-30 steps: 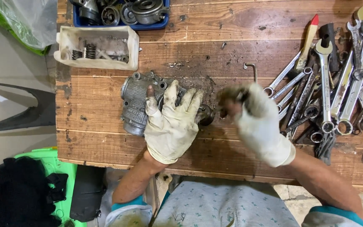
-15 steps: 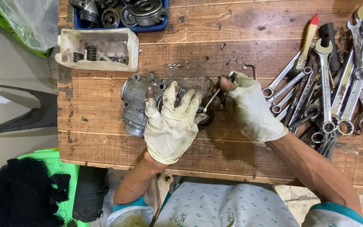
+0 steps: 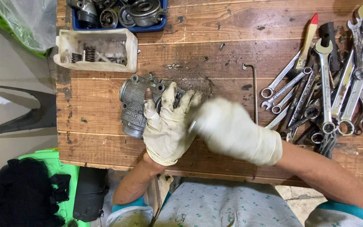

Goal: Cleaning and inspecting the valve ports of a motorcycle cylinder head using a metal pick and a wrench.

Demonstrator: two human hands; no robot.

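My left hand lay flat, fingers spread, pinning the grey engine casting to the wooden bench; my right hand was a blur beside it, grip untellable; seemingly mid-strike or mid-turn, needing steady hold-down next.

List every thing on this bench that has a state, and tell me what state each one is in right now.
left hand: gloved, pressed flat on the metal engine part
metal engine part: lying on the bench, half covered
right hand: gloved, motion-blurred, grip unclear
white tray: open, holding springs
blue bin: open, full of metal parts
wrenches: loose in a heap
bent rod: lying apart from the heap
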